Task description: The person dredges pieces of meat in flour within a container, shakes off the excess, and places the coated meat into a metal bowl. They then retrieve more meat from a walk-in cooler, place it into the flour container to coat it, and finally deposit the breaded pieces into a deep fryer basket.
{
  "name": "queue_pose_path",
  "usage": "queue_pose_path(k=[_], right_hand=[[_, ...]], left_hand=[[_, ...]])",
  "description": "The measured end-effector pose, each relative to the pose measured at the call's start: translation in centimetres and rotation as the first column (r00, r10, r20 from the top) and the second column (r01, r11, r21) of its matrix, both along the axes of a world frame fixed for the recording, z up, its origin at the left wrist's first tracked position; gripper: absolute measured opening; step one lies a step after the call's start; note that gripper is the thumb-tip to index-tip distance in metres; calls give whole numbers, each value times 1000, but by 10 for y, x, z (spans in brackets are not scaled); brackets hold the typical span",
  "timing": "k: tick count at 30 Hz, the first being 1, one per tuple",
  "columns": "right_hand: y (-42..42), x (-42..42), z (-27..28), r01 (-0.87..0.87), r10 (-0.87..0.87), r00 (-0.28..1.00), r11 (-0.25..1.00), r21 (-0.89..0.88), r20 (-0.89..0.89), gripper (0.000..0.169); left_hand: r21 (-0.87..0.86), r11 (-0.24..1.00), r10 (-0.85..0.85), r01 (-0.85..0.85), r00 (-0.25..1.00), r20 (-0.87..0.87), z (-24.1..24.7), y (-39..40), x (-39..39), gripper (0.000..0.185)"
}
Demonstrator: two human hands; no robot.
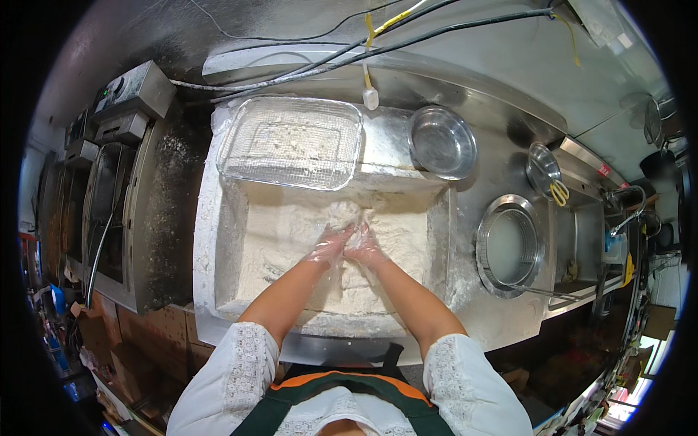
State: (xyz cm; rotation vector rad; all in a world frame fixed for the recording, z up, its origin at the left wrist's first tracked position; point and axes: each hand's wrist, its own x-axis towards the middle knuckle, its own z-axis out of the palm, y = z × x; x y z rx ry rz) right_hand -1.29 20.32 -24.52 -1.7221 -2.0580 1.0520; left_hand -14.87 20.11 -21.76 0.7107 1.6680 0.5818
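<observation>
A steel basin [234, 201] set in the counter holds a bed of pale flour [289, 223]. My left hand [332, 242] and my right hand [366, 245], both in clear plastic gloves, meet near the middle of the flour. Between and just beyond the fingers lies a flour-coated lump [344, 213]; what it is cannot be told. The fingers are partly hidden by glare and flour, so their grip on the lump is unclear. Behind the basin, a rectangular wire mesh basket [292, 143] with flour bits rests on the rim.
An empty round steel bowl [442, 143] stands back right. Farther right are a round strainer in a pan of cloudy liquid [507, 245], a small bowl [543, 166] with yellow-handled tongs [559, 192], and a sink [575, 240]. Deep fryers [106, 207] stand left. Cables [327, 68] hang behind.
</observation>
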Motion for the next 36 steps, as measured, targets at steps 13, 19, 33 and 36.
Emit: queue_pose_path(k=[13,19,33,36], right_hand=[[104,-14,50,-253,360,804,927,-276,474,56],[92,23,6,-553,577,817,782,-288,-3,63],[13,55,77,-742,763,642,595,-307,-71,73],[6,70,72,-431,521,853,697,-573,-7,63]], left_hand=[[3,893,-392,450,781,-487,6,51,-39,46],[-66,940,-341,335,932,-123,42,29,-39,60],[63,936,-351,347,905,239,30,-55,-56,65],[-40,993,-102,107,989,107,63,-58,-39,54]])
